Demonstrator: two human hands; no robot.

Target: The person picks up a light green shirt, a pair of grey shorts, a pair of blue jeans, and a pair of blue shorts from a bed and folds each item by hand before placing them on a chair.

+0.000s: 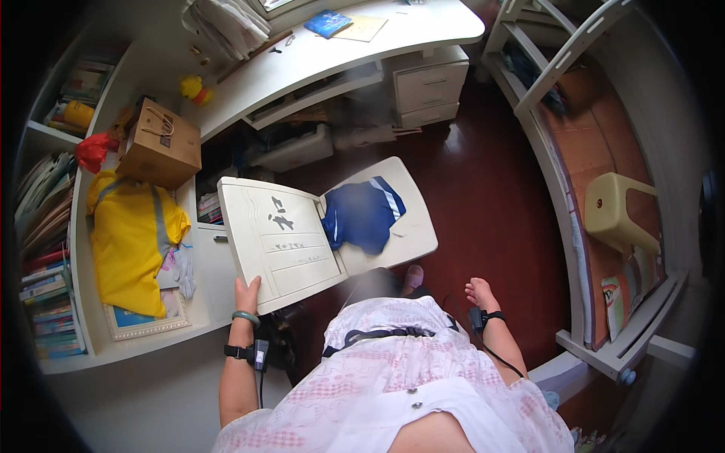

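Note:
My left hand (248, 294) grips the near corner of a cream chair's backrest (264, 219), thumb on its front face. The chair's seat (418, 211) is turned to the right of the backrest. On that seat lies a crumpled dark blue garment (362, 215) with white stripes, partly against the backrest. My right hand (479, 293) hangs over the dark red floor, apart from the chair, its fingers loosely curled and nothing visible in them. Both wrists wear black straps with small devices, and a bangle circles the left wrist.
A white desk (362, 53) with a drawer unit (430, 87) spans the far side. At left, a shelf unit holds books (49, 302), a cardboard box (160, 143) and yellow clothing (128, 241). A bunk bed frame at right bears a cream stool (608, 204).

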